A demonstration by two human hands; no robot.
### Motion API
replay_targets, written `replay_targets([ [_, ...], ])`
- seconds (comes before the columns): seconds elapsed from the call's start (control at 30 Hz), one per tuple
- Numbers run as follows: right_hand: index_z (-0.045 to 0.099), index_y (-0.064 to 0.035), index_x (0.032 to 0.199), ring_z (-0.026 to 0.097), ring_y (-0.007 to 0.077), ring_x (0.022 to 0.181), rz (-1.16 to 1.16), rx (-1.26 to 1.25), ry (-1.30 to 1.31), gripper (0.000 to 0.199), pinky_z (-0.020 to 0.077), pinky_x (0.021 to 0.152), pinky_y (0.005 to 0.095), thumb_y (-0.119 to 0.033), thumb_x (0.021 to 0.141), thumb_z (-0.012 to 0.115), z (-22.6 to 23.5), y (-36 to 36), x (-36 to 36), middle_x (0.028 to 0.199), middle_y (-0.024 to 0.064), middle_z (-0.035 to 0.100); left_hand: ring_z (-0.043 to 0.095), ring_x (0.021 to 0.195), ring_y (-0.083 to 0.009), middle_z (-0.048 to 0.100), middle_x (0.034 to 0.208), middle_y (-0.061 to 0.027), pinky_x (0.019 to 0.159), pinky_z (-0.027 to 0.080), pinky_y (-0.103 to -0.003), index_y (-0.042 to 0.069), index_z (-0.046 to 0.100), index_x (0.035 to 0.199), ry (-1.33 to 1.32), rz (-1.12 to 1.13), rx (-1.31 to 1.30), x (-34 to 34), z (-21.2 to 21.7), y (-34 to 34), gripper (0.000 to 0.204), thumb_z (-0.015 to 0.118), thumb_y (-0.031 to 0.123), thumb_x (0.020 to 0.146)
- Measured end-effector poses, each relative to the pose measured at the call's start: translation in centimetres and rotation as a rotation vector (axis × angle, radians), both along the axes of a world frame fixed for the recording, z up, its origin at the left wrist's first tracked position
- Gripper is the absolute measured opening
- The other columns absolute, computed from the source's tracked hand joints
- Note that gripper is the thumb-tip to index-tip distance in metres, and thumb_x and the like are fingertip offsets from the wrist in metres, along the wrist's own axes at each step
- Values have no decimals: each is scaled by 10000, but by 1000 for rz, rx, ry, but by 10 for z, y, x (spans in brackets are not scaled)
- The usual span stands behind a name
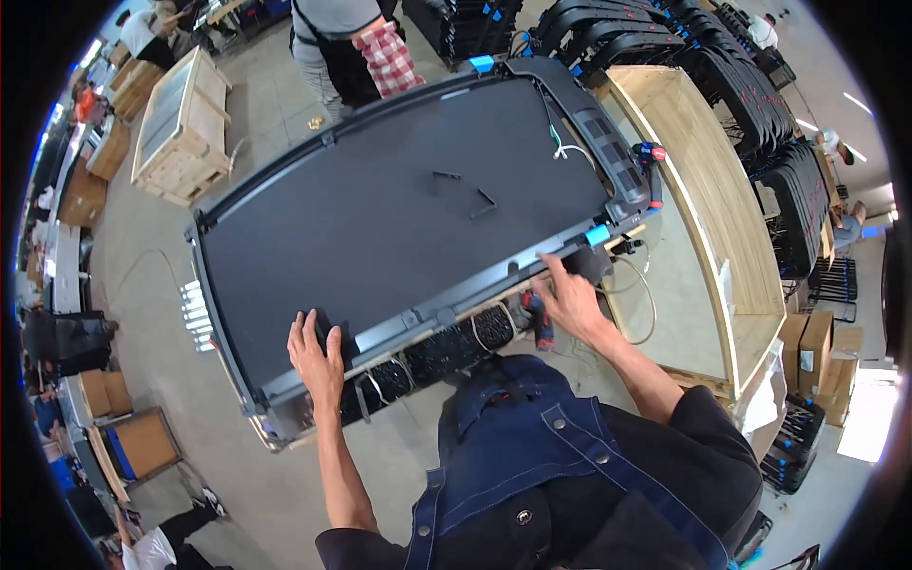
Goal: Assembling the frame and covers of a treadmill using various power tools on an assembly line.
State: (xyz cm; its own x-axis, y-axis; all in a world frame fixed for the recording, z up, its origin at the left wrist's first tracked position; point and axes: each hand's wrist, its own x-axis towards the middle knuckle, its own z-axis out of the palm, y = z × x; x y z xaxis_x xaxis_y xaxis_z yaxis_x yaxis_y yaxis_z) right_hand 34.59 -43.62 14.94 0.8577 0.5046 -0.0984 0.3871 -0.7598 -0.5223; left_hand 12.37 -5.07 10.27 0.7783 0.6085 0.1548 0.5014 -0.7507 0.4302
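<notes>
A large flat treadmill [380, 218] with a dark grey belt lies tilted across the middle, resting on a wooden stand. My left hand [316, 353] grips its near side rail toward the left end, fingers over the belt edge. My right hand [570, 299] presses on the same rail near the right end, beside a blue corner cap [597, 236]. Two black L-shaped hex keys [465, 190] lie on the belt. A white cable [568, 149] sits by the control panel [608, 152] at the far right end.
A co-worker in a grey apron and red plaid sleeve [366, 47] stands at the far side. A wooden crate [180, 123] is at the far left, an open wooden frame [712, 218] at the right, stacked black treadmills [760, 95] behind. Cardboard boxes [817, 351] stand at the right.
</notes>
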Motion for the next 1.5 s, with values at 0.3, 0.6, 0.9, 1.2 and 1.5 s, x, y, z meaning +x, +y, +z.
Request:
replay_targets([
  [0.3,275,-111,1511,676,413,1048,-298,-232,542,904,549,843,481,-460,831,757,-279,-128,-14,1137,253,680,692,898,-336,705,969,-165,802,543,-425,30,710,1047,-94,-126,-583,4,-44,-217,150,678,120,931],
  [0.6,76,-13,1570,605,401,1222,-483,-325,666,1253,477,1036,419,-415,687,869,-310,-107,-3,1284,246,631,715,910,-346,628,1109,-205,690,615,-444,113,619,1100,655,-133,-197,100,-234,-315,222,663,140,884],
  [0.9,282,3,1552,655,251,1025,-24,288,1463,1007,507,950,347,-280,758,834,-115,-209,80,1163,163,646,702,819,-432,694,855,-239,714,574,-524,52,635,933,444,-101,-362,98,-252,-302,145,714,139,848],
  [1.2,644,36,1105,667,224,812,429,-9,915,454,543,819,388,-226,781,826,-123,-184,77,924,136,723,720,864,-379,727,922,-193,810,570,-469,112,740,1007,177,256,-581,83,-246,-306,156,669,165,879],
  [1.5,635,13,1151,652,166,888,356,250,922,463,542,881,341,-148,764,831,-55,-158,83,989,92,704,728,918,-231,718,1025,-117,807,638,-336,29,670,1104,-654,564,-2076,99,-119,-328,234,662,239,1001],
])
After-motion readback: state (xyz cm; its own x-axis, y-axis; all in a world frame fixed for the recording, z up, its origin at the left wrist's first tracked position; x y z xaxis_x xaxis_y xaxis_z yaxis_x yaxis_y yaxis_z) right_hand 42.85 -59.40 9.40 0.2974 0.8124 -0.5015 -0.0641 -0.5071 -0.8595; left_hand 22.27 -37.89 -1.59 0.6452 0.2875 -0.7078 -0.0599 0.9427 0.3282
